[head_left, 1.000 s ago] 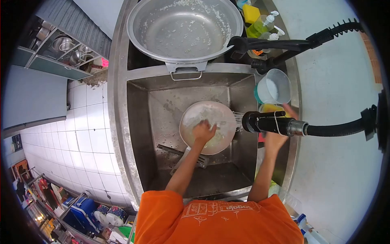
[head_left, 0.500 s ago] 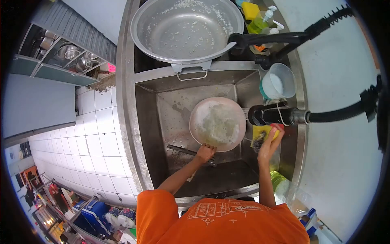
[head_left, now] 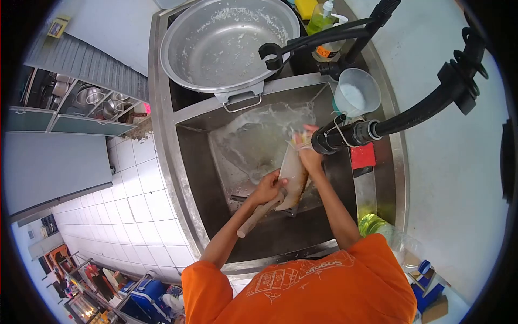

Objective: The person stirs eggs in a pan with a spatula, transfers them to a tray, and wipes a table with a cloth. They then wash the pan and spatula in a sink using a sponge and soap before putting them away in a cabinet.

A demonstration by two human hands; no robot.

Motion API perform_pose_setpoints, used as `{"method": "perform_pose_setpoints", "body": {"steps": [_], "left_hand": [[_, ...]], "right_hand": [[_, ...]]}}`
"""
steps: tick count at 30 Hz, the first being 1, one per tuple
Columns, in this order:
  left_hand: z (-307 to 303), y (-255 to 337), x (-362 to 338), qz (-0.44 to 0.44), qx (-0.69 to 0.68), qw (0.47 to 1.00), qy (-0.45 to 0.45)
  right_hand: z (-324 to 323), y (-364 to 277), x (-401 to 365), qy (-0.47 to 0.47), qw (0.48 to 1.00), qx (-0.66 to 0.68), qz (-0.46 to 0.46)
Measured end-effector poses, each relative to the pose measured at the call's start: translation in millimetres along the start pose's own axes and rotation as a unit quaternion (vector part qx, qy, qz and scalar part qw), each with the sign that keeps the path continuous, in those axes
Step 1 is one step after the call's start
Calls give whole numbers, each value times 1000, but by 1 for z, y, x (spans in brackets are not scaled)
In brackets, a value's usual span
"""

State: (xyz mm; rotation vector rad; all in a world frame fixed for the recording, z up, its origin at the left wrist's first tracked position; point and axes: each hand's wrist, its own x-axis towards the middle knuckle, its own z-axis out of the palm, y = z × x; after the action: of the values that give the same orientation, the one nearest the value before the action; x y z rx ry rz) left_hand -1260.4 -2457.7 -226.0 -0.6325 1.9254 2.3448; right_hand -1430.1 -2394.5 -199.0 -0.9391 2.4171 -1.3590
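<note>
A pale pink frying pan stands on its edge inside the steel sink, its handle pointing toward me. My left hand grips the pan where the handle joins it. Against the pan's upper rim is my right hand, holding a yellow sponge, right under the black spray head. Water splashes across the sink floor behind the pan.
A large metal basin with rice grains stuck to it sits over the far compartment. A white plastic jug, a red pad and a green soap bottle line the sink's right rim. A dark utensil lies under the pan.
The pan has turned from lying face up to standing on edge. My left hand moved to the handle base, and my right hand brought the sponge from the sink's right side onto the pan.
</note>
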Motion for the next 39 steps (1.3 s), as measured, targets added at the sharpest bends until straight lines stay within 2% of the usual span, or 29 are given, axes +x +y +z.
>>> {"method": "perform_pose_setpoints", "body": {"steps": [1,2,3,5,6,8,9,10,11,12,13,14,15,16,17,20,21,22,24,25,26,27,29,31,33,34,36,37,39], "left_hand": [[0,-4,-4,-17,-38,999,12],[-7,-6,-3,-31,-73,997,22],[-15,-2,0,-29,-66,997,23],[-21,0,-8,-124,-301,944,52],[-26,-5,-11,-130,-302,943,53],[-39,-17,-12,-150,-280,947,52],[-36,-17,-12,-153,-276,947,51],[-28,-17,-10,-119,-186,967,123],[-19,-17,-10,-84,-96,973,194],[-13,-9,-7,-83,-95,973,192],[-9,3,-1,-99,-82,966,225],[-11,12,7,-112,-71,957,258],[-15,8,15,-111,-71,958,256],[-18,2,19,-116,16,958,262],[-17,-5,16,-120,104,951,264],[-5,20,15,-82,158,949,258],[-1,30,13,-80,163,950,255],[5,38,7,-79,196,948,239],[10,58,-4,-75,231,944,223],[7,69,-9,-45,199,950,237],[5,82,-13,-15,166,954,250],[4,97,-18,-12,169,953,251],[1,120,-23,34,-33,945,323],[-3,125,-22,40,-43,940,335],[3,136,-19,31,-42,934,354],[7,132,-17,36,-45,933,354],[12,110,-9,78,163,927,327],[20,102,-3,86,279,899,326],[34,85,7,113,295,905,286]], "right_hand": [[2,-10,15,-5,984,125,130],[10,-9,10,-1,983,132,128],[18,-6,-6,-30,989,134,52],[17,-17,-36,-75,991,37,-108],[17,-17,-40,-77,991,38,-102],[19,-17,-41,-192,965,58,-169],[28,4,-34,-181,964,51,-187],[42,19,-23,-178,965,53,-184],[53,33,-12,-161,976,146,-29],[58,40,-4,-137,955,233,123],[44,21,-7,-207,950,147,182],[37,6,-13,-203,952,148,178],[33,-7,-24,-205,956,191,89],[31,-13,-36,-206,950,234,7],[32,-4,-37,-188,965,176,-47],[41,30,-5,-200,955,213,42],[54,57,10,-195,973,124,-28],[63,79,23,-191,973,126,-26],[75,116,43,-301,919,223,121],[81,133,35,-299,920,225,119],[87,150,21,-288,875,319,221],[93,165,1,-272,812,406,319],[97,176,-38,-225,634,553,492],[62,123,-72,-157,722,478,475],[44,99,-93,-155,606,502,597],[34,82,-99,-155,610,500,595],[11,38,-102,-125,684,415,587],[0,14,-96,-124,687,415,583],[-18,-21,-90,-140,735,355,561]]}}
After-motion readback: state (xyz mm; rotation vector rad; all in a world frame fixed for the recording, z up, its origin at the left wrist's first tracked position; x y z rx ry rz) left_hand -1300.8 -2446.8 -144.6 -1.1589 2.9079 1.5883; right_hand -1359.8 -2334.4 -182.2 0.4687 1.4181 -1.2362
